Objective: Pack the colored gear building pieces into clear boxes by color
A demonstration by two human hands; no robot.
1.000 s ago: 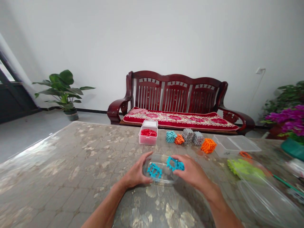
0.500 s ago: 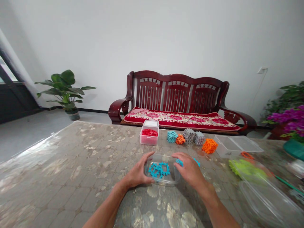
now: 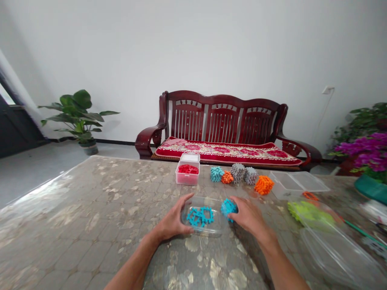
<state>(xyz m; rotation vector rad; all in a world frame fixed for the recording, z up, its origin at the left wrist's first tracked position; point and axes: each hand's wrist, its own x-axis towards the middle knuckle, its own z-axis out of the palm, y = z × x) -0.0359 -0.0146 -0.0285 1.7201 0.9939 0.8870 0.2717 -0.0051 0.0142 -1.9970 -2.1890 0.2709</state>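
Note:
My left hand (image 3: 174, 219) grips the left edge of a shallow transparent plastic box (image 3: 202, 229) on the table. Inside the box lies a cluster of interlocked teal plastic pieces (image 3: 200, 216). My right hand (image 3: 248, 215) sits just beyond the box's right edge, with its fingers closed on a small clump of teal plastic pieces (image 3: 228, 208). Part of that clump is hidden by the fingers.
Ahead on the glass-topped table (image 3: 90, 201) stand a plastic box of red pieces (image 3: 187, 176) and several teal, orange and grey piece clusters (image 3: 238, 173). To the right lie a transparent box (image 3: 298, 183), lime-green pieces (image 3: 308, 213) and a transparent lid (image 3: 338, 253).
My right hand has moved right, off the box, carrying the teal clump beside its edge. The teal cluster stays inside the box, and my left hand keeps its hold.

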